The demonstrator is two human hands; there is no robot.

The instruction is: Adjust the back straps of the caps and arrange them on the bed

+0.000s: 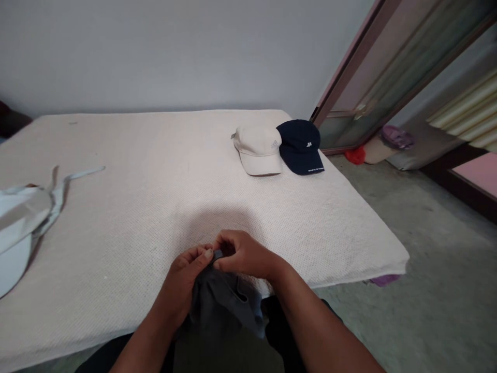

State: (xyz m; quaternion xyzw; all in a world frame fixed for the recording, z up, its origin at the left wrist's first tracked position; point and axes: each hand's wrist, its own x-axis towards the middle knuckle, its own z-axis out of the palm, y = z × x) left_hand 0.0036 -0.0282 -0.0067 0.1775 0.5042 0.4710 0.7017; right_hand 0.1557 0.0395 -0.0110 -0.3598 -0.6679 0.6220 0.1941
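A dark grey cap (219, 300) hangs from my two hands at the near edge of the bed, its crown slack and folded. My left hand (186, 272) pinches the cap's upper edge beside a short grey strap end (217, 254). Right next to it, my right hand (243, 254) closes thumb and fingers on the same strap end. The lower part of the cap falls toward my lap in shadow, and its brim cannot be made out clearly.
A beige cap (258, 147) and a navy cap (301, 145) lie side by side at the back right of the white-covered bed (135, 207). At the left edge is a pale cap (23, 217) with straps. Bags (376, 147) stand on the floor by the doorway.
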